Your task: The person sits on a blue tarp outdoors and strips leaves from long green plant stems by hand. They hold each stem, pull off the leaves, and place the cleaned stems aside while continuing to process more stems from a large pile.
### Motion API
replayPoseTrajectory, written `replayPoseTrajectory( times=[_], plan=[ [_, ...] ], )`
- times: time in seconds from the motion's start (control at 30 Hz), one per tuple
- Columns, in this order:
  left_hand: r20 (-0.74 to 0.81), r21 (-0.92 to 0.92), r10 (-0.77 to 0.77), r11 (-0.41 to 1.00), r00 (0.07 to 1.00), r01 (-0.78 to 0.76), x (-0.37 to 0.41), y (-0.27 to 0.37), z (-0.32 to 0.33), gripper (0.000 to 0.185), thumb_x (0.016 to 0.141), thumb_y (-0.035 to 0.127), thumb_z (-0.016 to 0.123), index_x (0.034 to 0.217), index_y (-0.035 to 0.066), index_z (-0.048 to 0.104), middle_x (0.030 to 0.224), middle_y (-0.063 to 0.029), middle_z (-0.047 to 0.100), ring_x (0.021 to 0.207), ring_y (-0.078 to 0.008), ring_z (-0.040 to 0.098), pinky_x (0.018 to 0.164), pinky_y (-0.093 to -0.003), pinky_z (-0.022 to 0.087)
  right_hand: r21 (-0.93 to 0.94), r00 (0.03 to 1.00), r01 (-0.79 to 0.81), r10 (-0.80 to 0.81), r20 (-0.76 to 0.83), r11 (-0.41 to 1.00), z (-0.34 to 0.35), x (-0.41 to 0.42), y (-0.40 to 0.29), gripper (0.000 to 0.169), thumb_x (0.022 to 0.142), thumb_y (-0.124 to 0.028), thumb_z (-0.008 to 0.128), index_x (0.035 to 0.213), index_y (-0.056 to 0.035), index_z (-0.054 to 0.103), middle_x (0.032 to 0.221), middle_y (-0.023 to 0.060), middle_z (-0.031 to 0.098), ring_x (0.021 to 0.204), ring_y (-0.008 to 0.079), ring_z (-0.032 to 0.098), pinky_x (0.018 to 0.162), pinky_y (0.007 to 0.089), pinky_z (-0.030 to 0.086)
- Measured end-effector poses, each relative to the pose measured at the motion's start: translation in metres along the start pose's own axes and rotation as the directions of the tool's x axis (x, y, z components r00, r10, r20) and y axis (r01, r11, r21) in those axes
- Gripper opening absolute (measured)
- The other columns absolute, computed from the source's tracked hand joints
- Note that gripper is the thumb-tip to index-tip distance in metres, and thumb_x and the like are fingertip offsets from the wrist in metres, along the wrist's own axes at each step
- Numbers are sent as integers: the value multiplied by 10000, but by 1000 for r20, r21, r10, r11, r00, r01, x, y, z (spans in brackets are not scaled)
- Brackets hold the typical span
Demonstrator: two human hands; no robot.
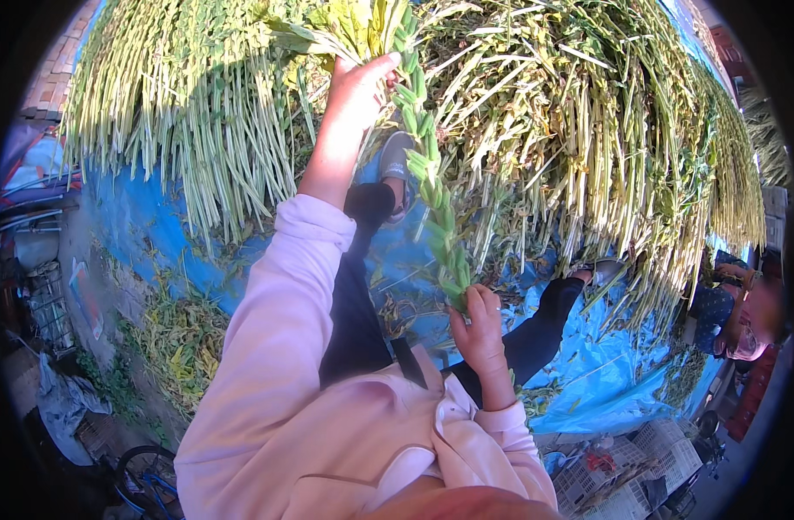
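My left hand (363,88), its arm stretched forward, is closed around a bunch of yellow-green leaves (364,29) and the upper part of a green stalk. The stalk, set with plump green pods like sesame (434,188), hangs down towards me. At its lower end the fingertips of my right hand (481,325) grip it, close in front of my body. Cut stalks lie in a large heap at the left (221,130) and another at the right (566,130), their cut ends towards me.
Blue plastic sheeting (156,214) covers the ground, with loose leaves on it. My shoes (395,156) stand between the heaps. A leaf pile (179,351) and a bicycle (151,478) are at the left. A person (738,309) sits at the far right, above plastic crates (663,448).
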State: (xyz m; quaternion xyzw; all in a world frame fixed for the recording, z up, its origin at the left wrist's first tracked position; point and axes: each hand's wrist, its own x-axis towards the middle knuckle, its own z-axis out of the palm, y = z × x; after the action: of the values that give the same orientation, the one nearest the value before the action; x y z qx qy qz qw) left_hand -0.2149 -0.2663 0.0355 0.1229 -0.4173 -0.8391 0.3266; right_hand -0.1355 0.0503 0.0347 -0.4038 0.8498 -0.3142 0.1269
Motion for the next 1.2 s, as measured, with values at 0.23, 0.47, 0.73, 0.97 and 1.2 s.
replayPoseTrajectory(
  times=[0.23, 0.47, 0.73, 0.97, 1.2],
  plan=[
    [-18, -124, -53, 991, 998, 50, 0, 3, 2, 110, 710, 43, 505, 798, -22, 508, 679, -94, 542, 587, -160, 532, 514, -275, 453, 86, 996, -80, 82, -26, 993, -22, 6, 4, 342, 604, -38, 575, 907, 29, 432, 882, 170, 456, 783, 326, 418, 690, 354, 355],
    [120, -163, -30, 985, 992, 50, -4, 4, 13, 143, 713, 31, 489, 831, -48, 480, 707, -89, 513, 604, -151, 485, 551, -272, 415, 141, 992, -115, 120, -25, 983, -36, 15, 16, 359, 606, -30, 592, 923, 22, 432, 827, 143, 476, 734, 267, 453, 653, 302, 376],
    [74, -570, -19, 819, 997, 58, 12, 2, -16, 127, 734, 35, 415, 813, -56, 455, 754, -99, 482, 681, -180, 473, 622, -300, 415, 324, 973, -227, 228, 35, 918, -49, 6, 21, 364, 622, -3, 590, 947, 31, 427, 748, 37, 489, 647, 85, 448, 584, 205, 385],
    [-157, -453, -123, 890, 980, 39, 10, 4, -5, 153, 718, 38, 440, 847, -44, 448, 783, -126, 513, 723, -220, 525, 617, -328, 446, 270, 992, -127, 123, 31, 954, -41, 7, 13, 356, 613, 0, 593, 934, 26, 439, 744, 55, 487, 644, 106, 463, 575, 217, 387],
    [-239, -426, -133, 904, 962, 19, 10, 11, -5, 159, 719, 73, 465, 830, -37, 440, 745, -116, 506, 581, -208, 521, 490, -269, 390, 166, 996, -80, 74, 41, 983, -31, 6, 19, 355, 602, 4, 589, 927, 17, 445, 755, 85, 482, 636, 150, 475, 568, 238, 387]
  ],
)
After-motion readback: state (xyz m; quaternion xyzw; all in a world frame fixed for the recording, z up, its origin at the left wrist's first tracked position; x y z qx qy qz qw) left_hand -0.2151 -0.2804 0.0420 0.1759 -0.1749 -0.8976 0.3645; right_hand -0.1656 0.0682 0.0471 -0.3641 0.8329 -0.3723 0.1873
